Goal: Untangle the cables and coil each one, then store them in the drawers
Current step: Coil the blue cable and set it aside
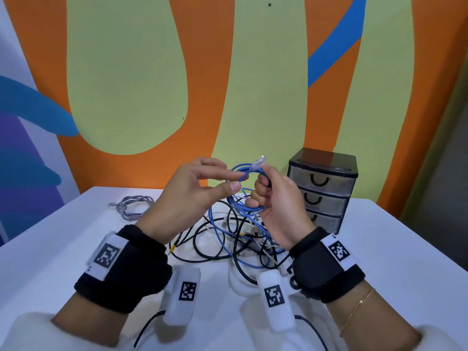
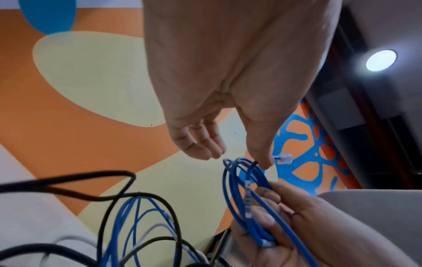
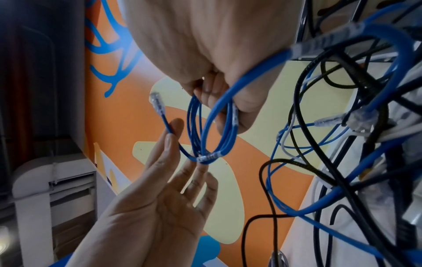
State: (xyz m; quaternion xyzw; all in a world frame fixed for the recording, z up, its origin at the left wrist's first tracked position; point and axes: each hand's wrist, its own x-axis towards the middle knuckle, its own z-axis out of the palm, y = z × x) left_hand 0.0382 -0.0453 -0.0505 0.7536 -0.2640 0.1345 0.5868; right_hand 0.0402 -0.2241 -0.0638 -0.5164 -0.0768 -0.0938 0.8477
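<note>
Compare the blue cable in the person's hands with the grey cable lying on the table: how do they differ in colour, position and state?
The blue cable is held in the air; the grey cable lies on the white table, untouched. The right hand grips the blue cable's loops while the left hand pinches its free end; the grey cable sits apart, left of the tangled pile. Both are looped into coils and outside the drawers.

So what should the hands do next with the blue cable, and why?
Probably tuck the loose end through the coil. The right hand grips a blue coil, and the left hand pinches the blue cable's free end just below its clear plug, right beside the loops. The drawers look shut, so storing likely comes after.
</note>
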